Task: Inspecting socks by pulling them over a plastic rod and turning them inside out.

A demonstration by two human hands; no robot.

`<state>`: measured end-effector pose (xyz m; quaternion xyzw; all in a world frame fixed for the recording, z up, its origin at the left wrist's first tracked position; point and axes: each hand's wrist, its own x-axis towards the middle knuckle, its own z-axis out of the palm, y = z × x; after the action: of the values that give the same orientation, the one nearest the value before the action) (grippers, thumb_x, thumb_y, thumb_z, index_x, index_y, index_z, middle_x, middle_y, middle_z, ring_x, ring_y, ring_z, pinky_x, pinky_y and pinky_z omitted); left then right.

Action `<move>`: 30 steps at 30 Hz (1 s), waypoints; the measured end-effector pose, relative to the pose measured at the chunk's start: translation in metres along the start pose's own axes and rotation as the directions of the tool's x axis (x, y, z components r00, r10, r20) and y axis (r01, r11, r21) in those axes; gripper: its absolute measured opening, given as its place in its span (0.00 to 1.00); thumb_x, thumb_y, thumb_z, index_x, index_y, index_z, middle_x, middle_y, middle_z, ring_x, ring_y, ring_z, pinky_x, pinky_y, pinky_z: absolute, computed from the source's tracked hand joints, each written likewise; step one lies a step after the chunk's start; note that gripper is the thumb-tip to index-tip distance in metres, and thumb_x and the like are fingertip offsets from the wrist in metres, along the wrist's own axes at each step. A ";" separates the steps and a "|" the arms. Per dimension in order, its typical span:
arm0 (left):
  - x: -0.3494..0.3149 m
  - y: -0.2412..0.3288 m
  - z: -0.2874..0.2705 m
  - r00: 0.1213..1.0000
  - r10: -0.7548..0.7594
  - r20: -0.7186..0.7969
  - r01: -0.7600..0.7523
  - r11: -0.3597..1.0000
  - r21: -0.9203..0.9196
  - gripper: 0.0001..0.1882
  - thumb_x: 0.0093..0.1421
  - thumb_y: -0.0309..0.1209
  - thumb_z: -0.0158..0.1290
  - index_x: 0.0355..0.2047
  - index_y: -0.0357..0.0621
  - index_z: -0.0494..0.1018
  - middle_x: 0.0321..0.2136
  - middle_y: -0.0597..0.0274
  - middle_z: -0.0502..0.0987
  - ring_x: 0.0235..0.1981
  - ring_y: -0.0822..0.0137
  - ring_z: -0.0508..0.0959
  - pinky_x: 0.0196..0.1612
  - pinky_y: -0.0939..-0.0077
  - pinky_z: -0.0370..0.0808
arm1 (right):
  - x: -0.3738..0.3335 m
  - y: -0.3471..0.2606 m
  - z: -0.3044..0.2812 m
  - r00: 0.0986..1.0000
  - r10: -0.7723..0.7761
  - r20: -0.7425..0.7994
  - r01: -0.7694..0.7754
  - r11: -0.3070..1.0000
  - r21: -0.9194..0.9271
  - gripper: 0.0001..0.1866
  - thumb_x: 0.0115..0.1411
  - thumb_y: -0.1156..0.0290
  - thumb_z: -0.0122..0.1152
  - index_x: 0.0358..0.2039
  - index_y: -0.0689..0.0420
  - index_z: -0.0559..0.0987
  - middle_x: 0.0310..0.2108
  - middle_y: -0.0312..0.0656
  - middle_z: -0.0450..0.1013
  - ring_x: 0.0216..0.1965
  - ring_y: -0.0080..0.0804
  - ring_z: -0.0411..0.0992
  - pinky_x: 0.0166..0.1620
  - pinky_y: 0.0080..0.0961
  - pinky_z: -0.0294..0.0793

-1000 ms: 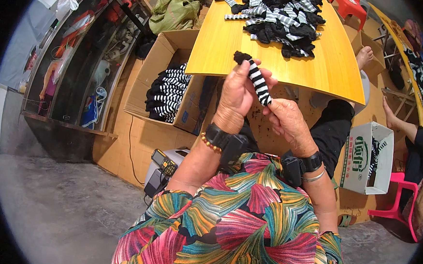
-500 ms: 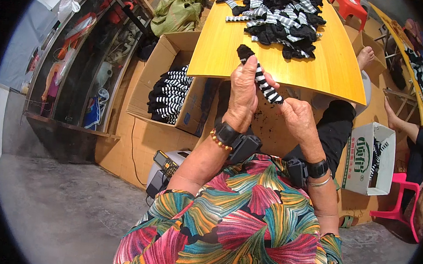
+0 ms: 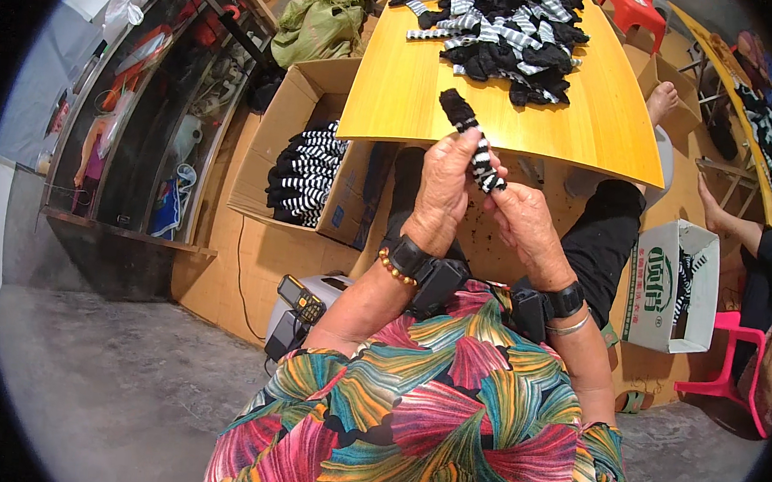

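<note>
A black-and-white striped sock with a solid black end is stretched between my hands, just off the near edge of the yellow table. My left hand grips it around its middle, thumb on top. At its lower end the fingers of my right hand pinch the striped edge. The black end points up and away, over the tabletop. Beyond it lies a heap of black, grey and white striped socks.
Left of the table stands a cardboard box holding stacked striped socks. A white carton with some socks sits at the right, beside a pink stool. Dark shelves line the far left. Another person's bare foot shows past the table's right edge.
My right hand has moved slightly left and down, closer to my left hand. The sock's black end has shifted a little to the right and now shows more of its length.
</note>
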<state>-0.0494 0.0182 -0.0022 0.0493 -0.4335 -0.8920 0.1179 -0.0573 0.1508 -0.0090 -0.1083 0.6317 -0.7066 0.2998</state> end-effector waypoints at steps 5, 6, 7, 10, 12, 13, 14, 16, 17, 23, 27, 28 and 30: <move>0.003 0.004 0.002 0.989 0.100 -0.110 -0.110 0.990 -0.086 0.15 0.58 0.39 0.49 0.28 0.37 0.68 0.18 0.60 0.74 0.19 0.67 0.76 0.26 0.78 0.74 | -0.003 -0.001 -0.001 1.000 0.006 0.030 -0.007 1.000 0.030 0.14 0.60 0.63 0.47 0.22 0.58 0.71 0.10 0.28 0.58 0.07 0.14 0.52 0.11 0.12 0.50; 0.002 0.003 0.005 0.984 0.114 -0.134 -0.125 0.989 -0.084 0.14 0.58 0.39 0.49 0.28 0.37 0.68 0.18 0.60 0.74 0.19 0.67 0.76 0.26 0.79 0.74 | -0.003 -0.002 0.001 1.000 0.006 0.030 -0.007 0.999 0.032 0.14 0.60 0.63 0.47 0.22 0.58 0.71 0.10 0.28 0.58 0.07 0.14 0.52 0.11 0.12 0.50; 0.003 -0.002 0.005 0.986 0.120 -0.118 -0.123 0.992 -0.014 0.15 0.58 0.39 0.49 0.28 0.37 0.69 0.18 0.59 0.74 0.20 0.68 0.76 0.25 0.79 0.74 | -0.003 -0.005 0.004 1.000 0.030 0.004 -0.030 0.994 0.109 0.14 0.60 0.63 0.47 0.22 0.58 0.71 0.10 0.29 0.59 0.07 0.14 0.52 0.11 0.13 0.50; -0.007 -0.014 0.009 0.996 0.044 -0.075 -0.046 0.999 -0.026 0.11 0.57 0.35 0.49 0.28 0.38 0.68 0.21 0.60 0.74 0.22 0.70 0.76 0.25 0.79 0.74 | 0.001 -0.006 0.011 0.998 0.062 -0.018 -0.056 0.969 0.240 0.14 0.60 0.64 0.46 0.22 0.58 0.71 0.10 0.30 0.59 0.07 0.15 0.51 0.10 0.14 0.50; -0.007 -0.015 0.005 0.999 0.028 -0.044 -0.028 1.000 -0.006 0.10 0.57 0.34 0.49 0.29 0.39 0.68 0.22 0.60 0.74 0.23 0.70 0.76 0.25 0.79 0.74 | 0.002 -0.006 0.010 0.998 0.067 -0.014 -0.060 0.955 0.290 0.13 0.60 0.64 0.46 0.22 0.58 0.70 0.10 0.30 0.59 0.06 0.16 0.51 0.10 0.14 0.49; -0.006 -0.014 0.004 1.000 0.016 -0.014 -0.016 1.000 0.011 0.09 0.57 0.33 0.50 0.29 0.39 0.68 0.23 0.60 0.74 0.24 0.70 0.76 0.26 0.79 0.74 | 0.002 -0.006 0.007 0.997 0.074 -0.006 -0.070 0.964 0.257 0.13 0.60 0.64 0.46 0.22 0.58 0.70 0.10 0.30 0.59 0.06 0.16 0.51 0.10 0.14 0.49; -0.005 -0.012 0.002 1.000 0.016 -0.015 -0.016 1.000 0.011 0.09 0.57 0.33 0.50 0.29 0.39 0.68 0.23 0.60 0.74 0.24 0.70 0.76 0.26 0.79 0.74 | 0.001 -0.006 0.003 0.997 0.080 0.003 -0.079 0.972 0.223 0.13 0.60 0.64 0.46 0.22 0.58 0.70 0.10 0.30 0.59 0.06 0.16 0.51 0.10 0.14 0.49; -0.001 -0.003 0.001 0.996 -0.039 0.080 0.035 0.998 0.054 0.09 0.57 0.33 0.50 0.32 0.40 0.67 0.24 0.59 0.74 0.25 0.68 0.76 0.28 0.77 0.75 | -0.001 -0.006 -0.006 0.998 0.052 0.019 -0.054 0.983 0.177 0.13 0.60 0.64 0.47 0.22 0.58 0.71 0.10 0.30 0.59 0.06 0.15 0.51 0.10 0.14 0.49; 0.002 0.000 -0.001 0.995 -0.033 0.099 0.042 0.995 -0.094 0.11 0.56 0.34 0.51 0.34 0.40 0.66 0.25 0.57 0.74 0.26 0.66 0.77 0.30 0.76 0.76 | -0.001 -0.006 -0.010 0.999 0.021 0.038 -0.025 0.991 0.130 0.14 0.60 0.64 0.47 0.22 0.59 0.71 0.09 0.30 0.59 0.06 0.15 0.51 0.10 0.13 0.49; 0.019 0.025 -0.017 0.974 0.009 0.225 0.028 0.987 -0.157 0.19 0.58 0.44 0.46 0.38 0.38 0.68 0.30 0.50 0.76 0.34 0.50 0.76 0.42 0.57 0.71 | -0.002 -0.003 -0.010 0.995 -0.100 0.012 0.101 0.985 -0.143 0.15 0.59 0.62 0.50 0.21 0.59 0.73 0.09 0.26 0.57 0.09 0.12 0.51 0.12 0.11 0.48; 0.023 0.024 -0.017 0.993 0.061 0.102 -0.041 0.982 -0.182 0.17 0.59 0.43 0.45 0.37 0.39 0.68 0.28 0.49 0.76 0.33 0.49 0.76 0.41 0.55 0.71 | -0.003 -0.002 -0.008 0.986 -0.165 0.011 0.164 0.968 -0.192 0.15 0.59 0.61 0.50 0.22 0.58 0.73 0.10 0.26 0.57 0.10 0.11 0.51 0.12 0.11 0.48; 0.024 0.022 -0.015 0.994 0.104 0.016 -0.099 0.978 -0.184 0.17 0.59 0.43 0.45 0.36 0.40 0.69 0.28 0.49 0.76 0.32 0.49 0.76 0.41 0.55 0.71 | -0.001 0.003 -0.009 0.987 -0.160 0.002 0.158 0.969 -0.190 0.15 0.59 0.62 0.50 0.21 0.58 0.73 0.10 0.26 0.58 0.09 0.12 0.51 0.12 0.11 0.48; 0.025 0.018 -0.008 0.993 0.105 -0.045 -0.112 0.968 -0.223 0.15 0.60 0.41 0.44 0.34 0.40 0.68 0.28 0.49 0.76 0.31 0.49 0.77 0.39 0.56 0.73 | -0.001 0.005 -0.008 0.988 -0.155 -0.004 0.151 0.970 -0.189 0.15 0.59 0.62 0.50 0.21 0.58 0.72 0.10 0.26 0.58 0.09 0.12 0.51 0.12 0.11 0.48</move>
<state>-0.0694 -0.0056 0.0073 0.0265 -0.3295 -0.9268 0.1784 -0.0593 0.1583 -0.0152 -0.1778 0.6882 -0.6658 0.2268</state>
